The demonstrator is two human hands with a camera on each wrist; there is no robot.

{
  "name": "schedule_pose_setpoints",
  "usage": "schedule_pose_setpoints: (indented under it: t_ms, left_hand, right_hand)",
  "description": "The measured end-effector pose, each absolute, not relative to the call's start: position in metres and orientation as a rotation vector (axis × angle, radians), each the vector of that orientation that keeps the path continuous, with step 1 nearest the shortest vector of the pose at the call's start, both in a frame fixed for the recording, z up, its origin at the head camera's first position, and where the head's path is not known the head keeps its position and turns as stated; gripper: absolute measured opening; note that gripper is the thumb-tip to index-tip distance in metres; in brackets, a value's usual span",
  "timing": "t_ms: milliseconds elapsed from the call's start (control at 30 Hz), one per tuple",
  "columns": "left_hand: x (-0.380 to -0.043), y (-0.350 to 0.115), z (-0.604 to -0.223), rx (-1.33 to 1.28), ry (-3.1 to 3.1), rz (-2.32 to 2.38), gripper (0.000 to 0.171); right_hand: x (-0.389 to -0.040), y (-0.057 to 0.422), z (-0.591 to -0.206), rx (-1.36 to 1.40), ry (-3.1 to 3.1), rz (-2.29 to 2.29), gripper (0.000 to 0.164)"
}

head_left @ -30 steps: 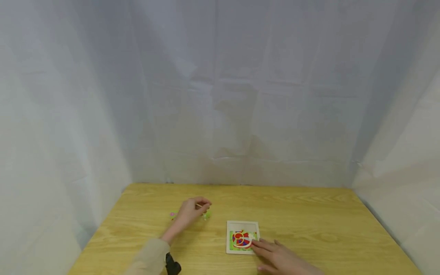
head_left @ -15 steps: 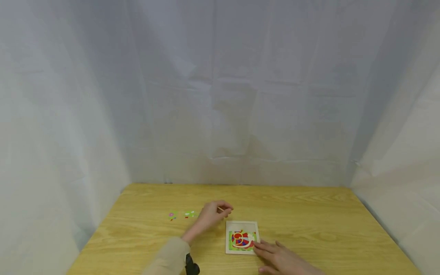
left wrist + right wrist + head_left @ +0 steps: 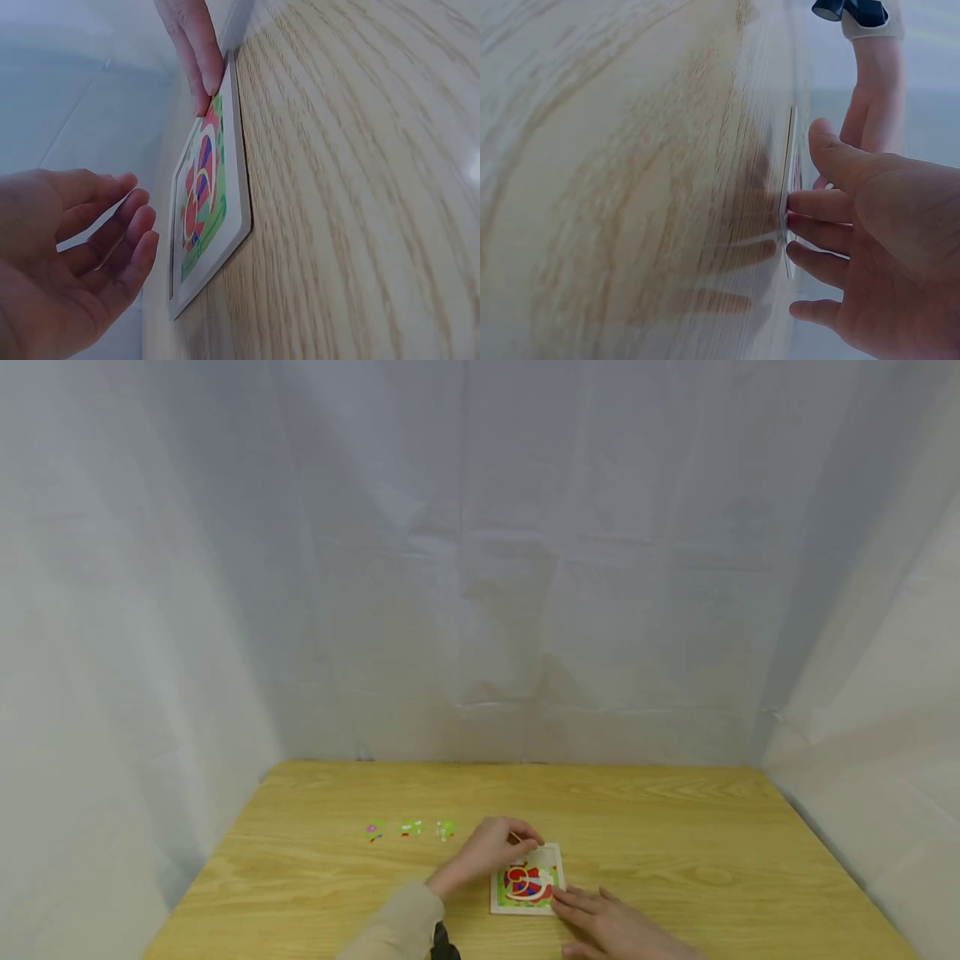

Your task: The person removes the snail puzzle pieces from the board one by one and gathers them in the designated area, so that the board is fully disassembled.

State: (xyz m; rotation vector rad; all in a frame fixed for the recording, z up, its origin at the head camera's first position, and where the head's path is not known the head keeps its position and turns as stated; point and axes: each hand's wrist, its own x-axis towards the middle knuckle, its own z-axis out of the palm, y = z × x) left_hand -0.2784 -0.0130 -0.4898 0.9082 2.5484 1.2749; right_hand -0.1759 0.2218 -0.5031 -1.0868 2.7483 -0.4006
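Observation:
My left hand [image 3: 495, 847] is over the upper left edge of a square jigsaw puzzle tray [image 3: 493, 893]. Between its thumb and fingers it pinches a thin, pale-edged puzzle piece [image 3: 514, 837]; its printed face is hidden. In the left wrist view the fingers curl toward the thumb beside the tray's pale frame [image 3: 238, 202]. Red, blue and green pieces [image 3: 527, 885] fill the tray's lower part, while its upper part shows bare wood. My right hand [image 3: 611, 922] rests its extended fingertips on the tray's right edge, as the right wrist view also shows.
Loose green puzzle pieces lie left of the tray in three small groups: one with a pink spot [image 3: 372, 829], a middle one [image 3: 412, 827] and a right one [image 3: 446, 829]. The wooden table [image 3: 675, 835] is bounded by pale hanging sheets [image 3: 517, 610].
My left hand has moved right and nearer from beside the loose pieces to the tray, carrying the thin piece. The loose pieces it covered now show. My right hand stays at the tray's edge.

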Motion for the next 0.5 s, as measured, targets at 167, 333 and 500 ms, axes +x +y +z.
schedule_pose_setpoints:
  t_ms: [167, 333, 500]
  left_hand:
    - [-0.276, -0.006, -0.489, 0.931, 2.52, 1.218, 0.012]
    - [-0.275, 0.001, -0.491, 0.979, 2.529, 1.141, 0.01]
    - [-0.272, 0.007, -0.492, 0.983, 2.539, 1.093, 0.014]
  right_hand:
    - [-0.177, 0.223, -0.505, -1.079, 2.738, -0.426, 0.061]
    - [-0.177, 0.224, -0.506, -1.133, 2.756, -0.415, 0.06]
    - [-0.175, 0.223, -0.502, -1.107, 2.739, -0.423, 0.061]
